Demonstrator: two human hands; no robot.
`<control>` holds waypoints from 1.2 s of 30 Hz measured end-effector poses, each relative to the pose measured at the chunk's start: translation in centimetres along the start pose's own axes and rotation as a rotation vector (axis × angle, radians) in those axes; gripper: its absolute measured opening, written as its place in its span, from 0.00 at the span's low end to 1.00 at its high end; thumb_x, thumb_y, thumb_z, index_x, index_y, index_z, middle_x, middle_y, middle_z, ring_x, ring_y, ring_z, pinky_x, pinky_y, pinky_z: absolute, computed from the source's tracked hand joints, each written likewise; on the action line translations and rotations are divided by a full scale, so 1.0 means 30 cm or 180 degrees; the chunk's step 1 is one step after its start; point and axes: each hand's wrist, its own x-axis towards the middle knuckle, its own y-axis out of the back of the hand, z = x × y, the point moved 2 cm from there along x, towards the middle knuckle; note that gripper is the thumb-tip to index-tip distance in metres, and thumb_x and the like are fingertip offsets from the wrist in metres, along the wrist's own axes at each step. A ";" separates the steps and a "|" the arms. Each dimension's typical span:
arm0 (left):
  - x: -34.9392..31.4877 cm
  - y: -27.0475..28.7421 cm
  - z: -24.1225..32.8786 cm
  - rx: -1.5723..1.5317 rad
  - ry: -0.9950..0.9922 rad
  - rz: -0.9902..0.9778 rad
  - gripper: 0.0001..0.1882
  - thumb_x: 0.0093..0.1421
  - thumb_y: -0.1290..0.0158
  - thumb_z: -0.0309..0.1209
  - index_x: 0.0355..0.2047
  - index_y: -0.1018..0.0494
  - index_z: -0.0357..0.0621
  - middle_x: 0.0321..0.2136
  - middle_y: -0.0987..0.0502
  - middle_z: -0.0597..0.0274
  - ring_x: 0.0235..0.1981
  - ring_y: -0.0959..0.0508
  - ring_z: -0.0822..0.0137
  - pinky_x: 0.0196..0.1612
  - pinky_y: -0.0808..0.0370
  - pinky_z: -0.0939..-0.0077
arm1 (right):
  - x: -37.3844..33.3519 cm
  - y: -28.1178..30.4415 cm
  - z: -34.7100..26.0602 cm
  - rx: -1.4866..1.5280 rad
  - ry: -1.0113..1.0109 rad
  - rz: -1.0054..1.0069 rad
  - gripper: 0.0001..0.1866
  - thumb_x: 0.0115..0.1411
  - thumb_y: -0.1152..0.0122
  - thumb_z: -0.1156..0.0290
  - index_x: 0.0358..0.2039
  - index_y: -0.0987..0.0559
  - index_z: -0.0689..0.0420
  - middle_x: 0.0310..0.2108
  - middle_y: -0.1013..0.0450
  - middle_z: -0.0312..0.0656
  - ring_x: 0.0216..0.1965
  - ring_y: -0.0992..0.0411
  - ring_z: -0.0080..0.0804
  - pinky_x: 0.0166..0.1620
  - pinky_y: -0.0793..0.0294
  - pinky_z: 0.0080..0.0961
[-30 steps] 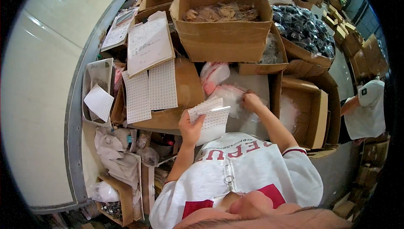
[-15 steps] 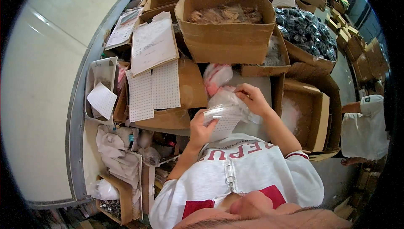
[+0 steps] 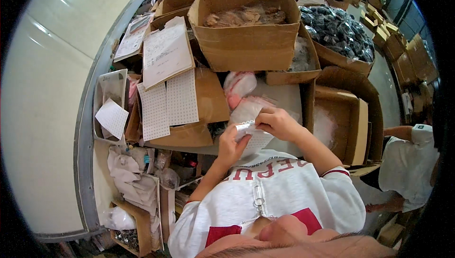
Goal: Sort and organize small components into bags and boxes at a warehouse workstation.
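Two hands meet just above my chest: my left hand (image 3: pixel 231 145) grips the lower edge of a small white dotted sheet (image 3: pixel 253 137), while my right hand (image 3: pixel 277 123) closes its fingers over the top of it, at about 12 o'clock from my collar. I judge the step to be folding or tucking that sheet against the clear plastic bag (image 3: pixel 249 108) behind it; next calls for a firm pinch and a steady slide. Half a second ago my hands sat slightly lower and closer. Farther off at 12 o'clock stands a cardboard box (image 3: pixel 249 44) of brownish pieces.
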 end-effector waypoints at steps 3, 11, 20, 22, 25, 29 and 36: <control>-0.005 -0.009 -0.006 0.0015 0.0277 0.0051 0.13 0.51 0.38 0.27 0.37 0.25 0.36 0.34 0.24 0.53 0.35 0.22 0.59 0.40 0.27 0.71 | -0.018 0.005 0.007 0.0047 0.0068 0.0005 0.06 0.50 0.38 0.79 0.30 0.24 0.60 0.29 0.27 0.44 0.32 0.27 0.44 0.35 0.28 0.33; -0.055 0.023 -0.163 -0.0636 0.0782 0.0752 0.14 0.49 0.41 0.19 0.38 0.25 0.35 0.33 0.23 0.57 0.35 0.23 0.67 0.40 0.27 0.75 | -0.233 -0.013 0.542 0.0015 -0.1738 0.0419 0.08 0.49 0.40 0.79 0.32 0.26 0.61 0.28 0.26 0.48 0.28 0.29 0.36 0.35 0.28 0.28; -0.059 0.062 -0.147 -0.0606 0.0871 0.0831 0.13 0.49 0.41 0.19 0.37 0.25 0.34 0.32 0.23 0.57 0.34 0.23 0.67 0.40 0.28 0.75 | -0.311 -0.171 0.660 -0.0423 -0.2280 0.0037 0.18 0.47 0.39 0.79 0.41 0.29 0.57 0.42 0.31 0.59 0.46 0.32 0.59 0.47 0.30 0.43; -0.058 0.061 -0.153 -0.0576 0.0843 0.0839 0.13 0.49 0.41 0.19 0.37 0.25 0.34 0.32 0.23 0.57 0.34 0.23 0.67 0.40 0.28 0.75 | -0.295 -0.154 0.639 -0.0839 -0.2193 0.0240 0.14 0.48 0.44 0.83 0.37 0.28 0.59 0.41 0.32 0.56 0.43 0.30 0.56 0.44 0.29 0.40; -0.059 0.066 -0.147 -0.0534 0.0840 0.0891 0.13 0.49 0.41 0.19 0.37 0.25 0.34 0.32 0.23 0.57 0.34 0.23 0.67 0.40 0.28 0.75 | -0.247 -0.070 0.555 -0.1367 -0.2930 0.0023 0.12 0.49 0.44 0.80 0.37 0.27 0.59 0.41 0.30 0.57 0.44 0.30 0.56 0.44 0.29 0.41; -0.046 0.061 -0.128 -0.0613 0.0814 0.0862 0.13 0.49 0.41 0.18 0.37 0.25 0.34 0.32 0.23 0.58 0.34 0.24 0.68 0.40 0.28 0.75 | -0.283 -0.142 0.719 -0.0914 -0.2528 -0.0409 0.14 0.53 0.44 0.74 0.41 0.30 0.59 0.38 0.26 0.55 0.43 0.28 0.53 0.43 0.29 0.44; -0.057 0.077 -0.139 -0.0608 0.0773 0.0942 0.13 0.50 0.41 0.18 0.37 0.25 0.34 0.33 0.23 0.59 0.35 0.24 0.69 0.41 0.28 0.76 | -0.201 -0.203 0.641 -0.1188 -0.2163 -0.0359 0.17 0.54 0.45 0.69 0.43 0.33 0.61 0.40 0.25 0.54 0.43 0.28 0.54 0.44 0.28 0.44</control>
